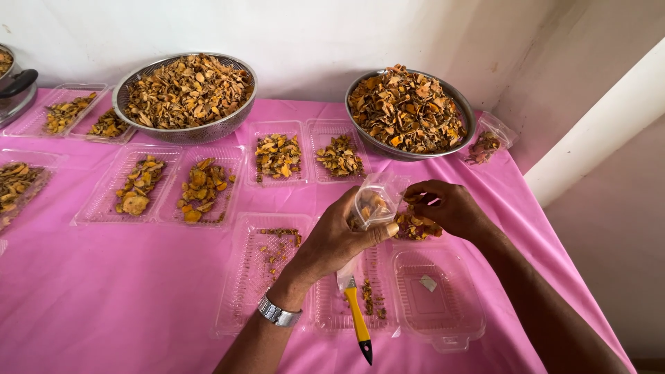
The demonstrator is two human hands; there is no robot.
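Plastic pouch [374, 202], small and clear, sits just right of the frame's centre, gripped upright in our left hand [339, 235], which also clamps a yellow-handled tool [358, 320] pointing down toward the lower edge. Our right hand [447, 206] pinches dried orange-brown pieces [415, 225] at the pouch's open mouth, fingers closed on them. Beneath lie clear plastic trays [436, 294] on a pink tablecloth [104, 291]. Two steel bowls [185, 131] heaped with the same dried slices stand along the upper edge, with filled trays [166, 185] spread across the left half. A metal watch [279, 314] circles our left wrist.
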